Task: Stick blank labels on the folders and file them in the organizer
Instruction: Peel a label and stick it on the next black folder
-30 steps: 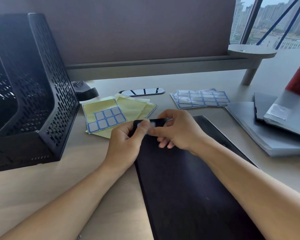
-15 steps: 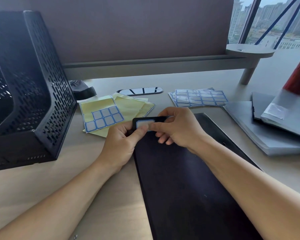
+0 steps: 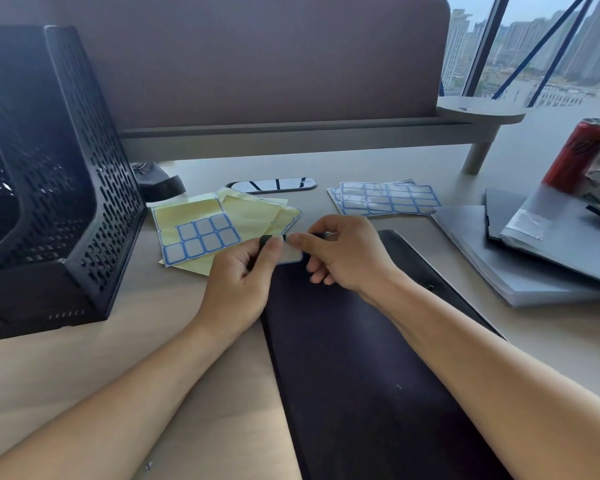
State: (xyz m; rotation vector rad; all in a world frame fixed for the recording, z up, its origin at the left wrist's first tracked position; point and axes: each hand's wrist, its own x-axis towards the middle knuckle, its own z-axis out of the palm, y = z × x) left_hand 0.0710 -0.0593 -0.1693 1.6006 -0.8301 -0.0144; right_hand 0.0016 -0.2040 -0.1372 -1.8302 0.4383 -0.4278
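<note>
The left hand (image 3: 238,275) and right hand (image 3: 347,251) clamp their fingers on the blue-edged white label (image 3: 292,255) at the far-left corner of the flat black folder (image 3: 361,375), which lies lengthwise toward the person.

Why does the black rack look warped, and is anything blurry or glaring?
Head view: the wide lens bows the black organizer toward the frame's edge; daylight from the window is soft, without hard shadows; the red can at the right edge is smeared; the black folder shows no glare.
</note>
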